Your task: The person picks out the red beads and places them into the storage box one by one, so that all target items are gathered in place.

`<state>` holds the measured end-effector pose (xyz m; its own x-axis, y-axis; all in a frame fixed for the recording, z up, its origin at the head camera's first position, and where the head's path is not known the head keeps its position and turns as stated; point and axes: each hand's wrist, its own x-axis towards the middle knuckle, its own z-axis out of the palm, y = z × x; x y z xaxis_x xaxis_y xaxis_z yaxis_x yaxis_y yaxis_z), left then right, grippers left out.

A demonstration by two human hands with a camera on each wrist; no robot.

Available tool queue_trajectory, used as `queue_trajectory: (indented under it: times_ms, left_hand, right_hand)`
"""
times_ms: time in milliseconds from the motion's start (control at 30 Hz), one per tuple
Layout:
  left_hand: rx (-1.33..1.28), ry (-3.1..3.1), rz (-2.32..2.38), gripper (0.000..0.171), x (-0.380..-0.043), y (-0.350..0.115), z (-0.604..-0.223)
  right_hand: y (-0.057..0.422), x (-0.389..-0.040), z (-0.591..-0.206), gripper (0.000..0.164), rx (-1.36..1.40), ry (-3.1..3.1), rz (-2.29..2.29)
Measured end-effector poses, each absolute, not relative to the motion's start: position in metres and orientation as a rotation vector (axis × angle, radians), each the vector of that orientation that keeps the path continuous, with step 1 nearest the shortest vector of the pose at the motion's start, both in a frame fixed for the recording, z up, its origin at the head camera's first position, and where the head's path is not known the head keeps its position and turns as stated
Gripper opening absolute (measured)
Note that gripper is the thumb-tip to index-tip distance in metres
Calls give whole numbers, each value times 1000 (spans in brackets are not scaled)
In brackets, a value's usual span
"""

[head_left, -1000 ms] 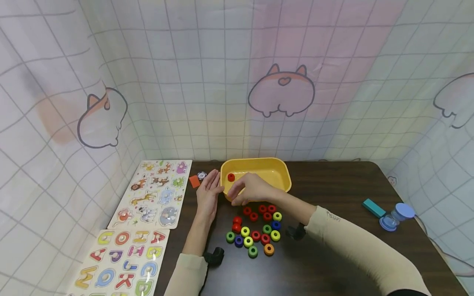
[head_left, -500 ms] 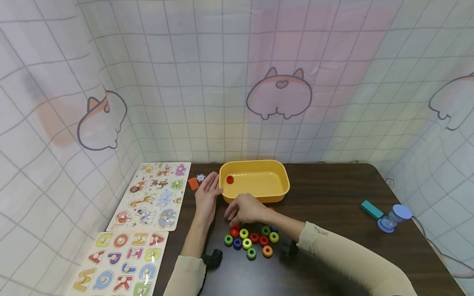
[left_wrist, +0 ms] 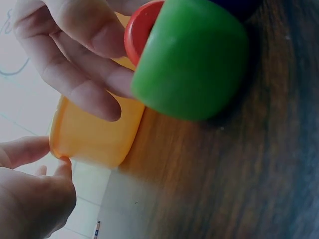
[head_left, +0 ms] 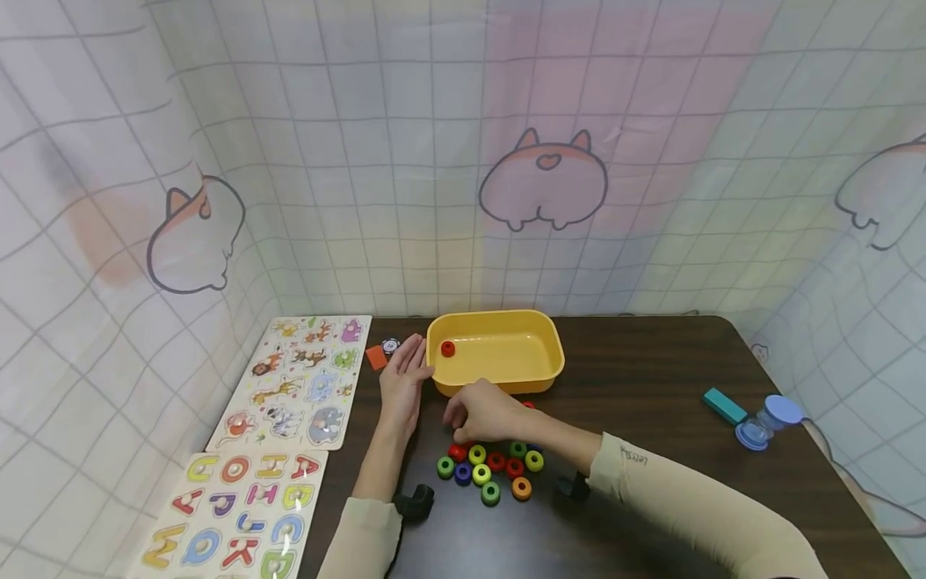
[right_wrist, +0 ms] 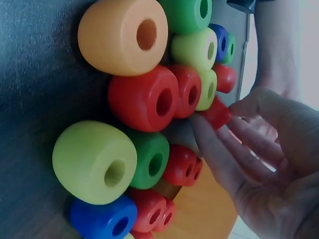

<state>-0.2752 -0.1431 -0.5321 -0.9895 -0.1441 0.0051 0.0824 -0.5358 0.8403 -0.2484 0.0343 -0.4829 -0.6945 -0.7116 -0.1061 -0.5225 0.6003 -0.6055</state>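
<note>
My left hand (head_left: 400,390) lies along the left side of a yellow plastic tub (head_left: 506,358), fingers straight, with the thumb at the rim. One red bead (head_left: 448,349) is inside the tub. In front of it, my right hand (head_left: 488,412) reaches down among loose beads. Thumb and index finger pinch a red bead (right_wrist: 217,113), seen in the right wrist view. Around it lie several thick, holed beads, such as a yellow-green bead (right_wrist: 94,162), an orange bead (right_wrist: 122,37) and a blue bead (right_wrist: 103,217). My right hand hides part of the group from the head view.
An animal puzzle board (head_left: 292,382) and a letter puzzle board (head_left: 235,515) lie on the left. An orange card (head_left: 376,358) and a poker chip (head_left: 391,346) are beside the tub. At the right are a teal block (head_left: 724,406) and a blue hourglass (head_left: 769,422).
My right hand has come down from over the tub's front edge to the beads and pinches a red one there. The left hand stays at the tub's side.
</note>
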Motion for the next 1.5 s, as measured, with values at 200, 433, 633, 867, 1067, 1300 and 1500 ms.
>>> queue_trajectory:
  times_ms: [200, 433, 633, 867, 1067, 1300, 1500]
  left_hand:
    - [116, -1452, -2647, 60, -274, -145, -533]
    - [77, -1421, -2681, 61, -274, -145, -533]
    - [103, -1418, -2666, 61, -277, -146, -535]
    - [143, -1406, -2670, 60, -275, -142, -538]
    - [84, -1400, -2671, 63, -275, -137, -538]
    - [40, -1428, -2650, 63, -277, -138, -536]
    - [66, -1396, -2669, 62, -278, -144, -534]
  right_hand:
    - [39, -256, -475, 24, -961, 2376, -867]
    - [47, -287, -440, 24, -746, 2272, -1163]
    - [47, -336, -427, 25, -447, 2250, -1442]
    - [43, -372, -459, 34, -119, 2207, -1565]
    - [38, -376, -482, 31, -30, 2389, -1426]
    - [35, -374, -487, 24, 5, 2491, -1347]
    - [40, -356, -461, 27, -177, 2463, -1377]
